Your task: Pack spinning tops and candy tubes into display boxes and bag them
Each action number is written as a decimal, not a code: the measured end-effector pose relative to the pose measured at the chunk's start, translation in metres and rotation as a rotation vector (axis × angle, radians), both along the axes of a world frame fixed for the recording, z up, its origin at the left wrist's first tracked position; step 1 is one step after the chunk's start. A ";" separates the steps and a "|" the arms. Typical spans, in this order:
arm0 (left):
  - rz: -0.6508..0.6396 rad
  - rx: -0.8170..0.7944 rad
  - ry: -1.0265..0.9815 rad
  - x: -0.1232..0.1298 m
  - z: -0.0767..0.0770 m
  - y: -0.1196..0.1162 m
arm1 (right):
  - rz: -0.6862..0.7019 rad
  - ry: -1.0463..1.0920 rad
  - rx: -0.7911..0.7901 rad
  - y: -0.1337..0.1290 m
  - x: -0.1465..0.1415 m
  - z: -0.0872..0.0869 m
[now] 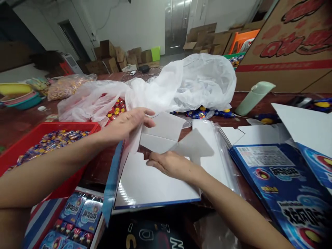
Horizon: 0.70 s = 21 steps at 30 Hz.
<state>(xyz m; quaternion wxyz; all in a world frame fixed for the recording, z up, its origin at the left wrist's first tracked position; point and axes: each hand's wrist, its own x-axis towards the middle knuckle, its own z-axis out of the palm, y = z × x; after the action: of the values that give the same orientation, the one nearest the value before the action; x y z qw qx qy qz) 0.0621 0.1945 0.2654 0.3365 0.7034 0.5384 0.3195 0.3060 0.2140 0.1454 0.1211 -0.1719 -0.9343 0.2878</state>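
Note:
A partly folded cardboard box (158, 183), white inside with blue edges, lies in front of me with several flaps standing up. At its upper left side is my left hand (132, 122), its thumb and fingers apart against a raised white flap (166, 126). My right hand (172, 166) is low over the middle of the box, its fingers close together at the edge of a flap; what they pinch, if anything, is hidden. Another white flap (197, 143) sticks up just beyond my right wrist.
To the left stands a red bin (46, 126) of wrapped candies, with a carton of small blue boxes (89, 212) below. Flat blue box blanks (275, 180) lie right, near a pale green bottle (255, 97). Plastic bags (204, 79) spread behind.

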 end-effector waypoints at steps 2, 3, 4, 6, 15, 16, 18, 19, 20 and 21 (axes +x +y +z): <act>-0.058 -0.009 0.032 0.005 -0.008 -0.015 | 0.074 -0.036 -0.112 0.004 -0.007 -0.006; -0.004 0.043 0.103 0.006 -0.015 -0.022 | 0.066 -0.035 -0.136 0.005 -0.008 -0.011; 0.087 0.112 0.189 0.006 -0.023 -0.030 | 0.038 -0.027 -0.139 0.005 -0.009 -0.016; 0.299 0.238 0.365 0.005 -0.038 -0.047 | -0.020 -0.014 -0.110 0.002 -0.011 -0.024; 0.640 -0.388 -0.212 0.002 -0.048 -0.078 | -0.275 0.584 0.410 -0.032 0.028 -0.011; 0.641 -0.393 -0.245 0.000 -0.046 -0.078 | -0.375 0.777 0.405 -0.024 0.045 -0.013; 0.642 -0.349 -0.228 -0.004 -0.044 -0.077 | -0.615 1.070 0.249 0.003 0.075 -0.027; 0.639 -0.321 -0.204 -0.007 -0.045 -0.075 | -0.670 1.109 0.110 0.018 0.084 -0.038; 0.632 -0.294 -0.181 -0.010 -0.047 -0.071 | -0.630 1.039 -0.059 0.032 0.088 -0.053; 0.628 -0.269 -0.155 -0.013 -0.051 -0.065 | -0.562 0.954 -0.187 0.043 0.087 -0.068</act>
<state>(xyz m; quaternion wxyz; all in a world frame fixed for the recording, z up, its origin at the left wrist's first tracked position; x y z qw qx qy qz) 0.0489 0.1296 0.2146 0.3512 0.4267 0.7386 0.3860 0.3925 0.2571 0.0773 0.5867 -0.2751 -0.6647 0.3718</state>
